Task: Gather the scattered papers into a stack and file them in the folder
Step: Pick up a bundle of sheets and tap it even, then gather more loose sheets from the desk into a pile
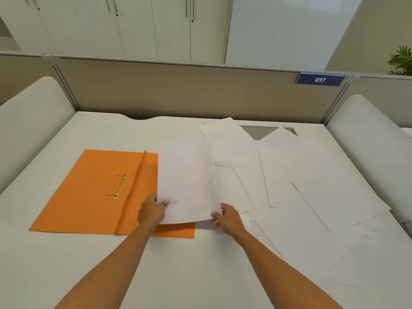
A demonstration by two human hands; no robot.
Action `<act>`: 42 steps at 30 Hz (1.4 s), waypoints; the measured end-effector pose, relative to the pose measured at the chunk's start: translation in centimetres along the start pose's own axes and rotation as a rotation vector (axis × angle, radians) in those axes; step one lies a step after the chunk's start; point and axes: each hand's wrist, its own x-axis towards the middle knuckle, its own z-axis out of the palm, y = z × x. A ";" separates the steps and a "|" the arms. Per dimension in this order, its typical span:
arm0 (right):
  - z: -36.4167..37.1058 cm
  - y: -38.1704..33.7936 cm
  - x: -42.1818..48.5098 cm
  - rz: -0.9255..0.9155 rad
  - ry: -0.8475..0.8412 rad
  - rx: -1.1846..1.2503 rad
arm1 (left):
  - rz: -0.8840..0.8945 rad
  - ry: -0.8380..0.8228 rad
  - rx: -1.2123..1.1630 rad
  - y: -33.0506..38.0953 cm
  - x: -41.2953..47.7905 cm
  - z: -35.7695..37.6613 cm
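a sheet [187,181] is hiding the right half of the orange folder [89,197], and the upper right edge is cropping a plant [401,61].

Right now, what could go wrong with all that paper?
The held sheets are pinched only at their near corners by the left hand and right hand, so they may flop or crease. The scattered papers overlap loosely toward the right edge of the desk; a nudge might slide some off. The gold fastener on the folder could snag a sheet.
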 end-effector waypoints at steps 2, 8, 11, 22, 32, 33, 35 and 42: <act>1.6 0.0 -0.7 0.017 -0.066 -0.015 | -0.061 -0.035 0.068 -1.6 0.9 -1.3; 5.0 0.1 -2.5 0.090 -0.184 -0.022 | -0.130 -0.076 0.183 -5.6 0.9 -4.0; 5.3 -0.1 -2.7 0.107 -0.190 -0.056 | -0.110 -0.065 0.193 -5.7 0.7 -4.3; 4.9 -0.2 -3.0 0.098 -0.175 -0.220 | -0.099 0.024 0.337 -4.3 0.3 -4.8; -6.2 5.4 -2.0 -0.025 0.457 -0.375 | 0.278 0.258 0.359 0.1 -1.6 -1.4; -7.8 6.6 -1.7 -0.022 0.510 -0.377 | 0.316 0.225 0.357 0.7 -1.6 -0.2; -11.2 9.0 -1.2 0.052 0.579 -0.371 | 0.399 0.121 0.368 1.8 -1.7 2.4; -19.6 16.3 -0.9 0.425 0.493 -0.334 | 0.511 -0.230 0.607 1.0 -2.7 9.9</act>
